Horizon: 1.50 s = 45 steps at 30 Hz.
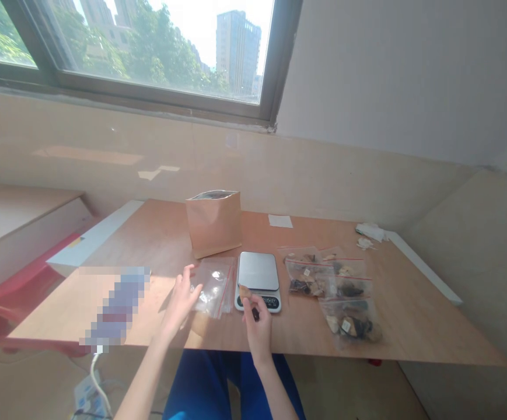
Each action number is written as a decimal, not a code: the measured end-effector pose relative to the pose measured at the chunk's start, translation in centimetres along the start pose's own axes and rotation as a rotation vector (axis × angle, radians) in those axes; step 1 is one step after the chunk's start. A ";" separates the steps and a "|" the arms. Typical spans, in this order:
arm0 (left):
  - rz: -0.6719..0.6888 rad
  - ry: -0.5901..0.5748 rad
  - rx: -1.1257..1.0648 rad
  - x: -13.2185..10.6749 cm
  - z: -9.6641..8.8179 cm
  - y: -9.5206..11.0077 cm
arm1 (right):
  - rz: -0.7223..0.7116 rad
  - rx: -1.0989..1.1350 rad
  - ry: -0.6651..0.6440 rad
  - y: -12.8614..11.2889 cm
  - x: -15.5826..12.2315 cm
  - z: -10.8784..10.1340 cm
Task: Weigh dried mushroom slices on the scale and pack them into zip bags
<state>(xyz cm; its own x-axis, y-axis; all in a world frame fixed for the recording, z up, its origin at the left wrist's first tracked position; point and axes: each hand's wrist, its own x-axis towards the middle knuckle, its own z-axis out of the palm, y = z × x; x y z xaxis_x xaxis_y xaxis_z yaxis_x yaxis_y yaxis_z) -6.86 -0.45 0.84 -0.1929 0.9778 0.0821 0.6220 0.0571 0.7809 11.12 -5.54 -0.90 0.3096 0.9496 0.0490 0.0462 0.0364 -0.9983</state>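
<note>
My right hand (259, 326) is just in front of the digital kitchen scale (257, 271) and pinches a small tan dried slice (245, 291) between thumb and fingers. Something dark shows below those fingers, too small to make out. The slice overlaps the scale's front left part in view; nothing lies on its metal plate. My left hand (182, 297) is open, fingers spread, at the left edge of a stack of clear zip bags (212, 291). Whether it touches them I cannot tell. Behind the bags stands an open brown paper pouch (214, 224).
Several filled zip bags (352, 326) with dark and tan dried pieces lie right of the scale. A white paper (280, 221) lies at the back, and crumpled white wrapping (371, 232) at the back right. A blurred-out device (119, 306) with a white cable (95, 379) is at left.
</note>
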 end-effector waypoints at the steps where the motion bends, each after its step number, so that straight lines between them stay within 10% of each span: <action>1: 0.035 -0.006 -0.034 0.3 -0.2 0.1 | 0.003 -0.005 0.012 0.0 -0.2 -0.6; 6: 0.054 0.077 -0.099 0.7 0.2 1.0 | 0.019 -0.032 0.090 -0.3 -1.1 -2.8; 12: 0.137 0.158 0.364 0.5 2.7 1.3 | 0.029 -0.033 0.099 -0.6 -1.4 -3.6; 19: 0.221 -0.021 0.423 0.4 6.8 1.5 | -0.074 -0.096 -0.009 -1.6 0.7 -2.6; 33: 0.272 -0.078 0.501 -1.2 6.5 -1.3 | -0.830 -0.844 -0.535 -20.2 19.6 7.2; 45: 0.277 -0.068 0.556 -1.2 6.3 -0.8 | -0.807 -1.235 -0.552 -19.3 21.1 10.0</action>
<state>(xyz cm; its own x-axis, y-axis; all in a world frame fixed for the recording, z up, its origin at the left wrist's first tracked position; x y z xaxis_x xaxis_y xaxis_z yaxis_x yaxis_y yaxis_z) -2.32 -0.35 -3.78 0.0694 0.9810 0.1814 0.9475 -0.1217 0.2955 7.25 16.92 19.05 -0.5369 0.8084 0.2413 0.8231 0.5647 -0.0604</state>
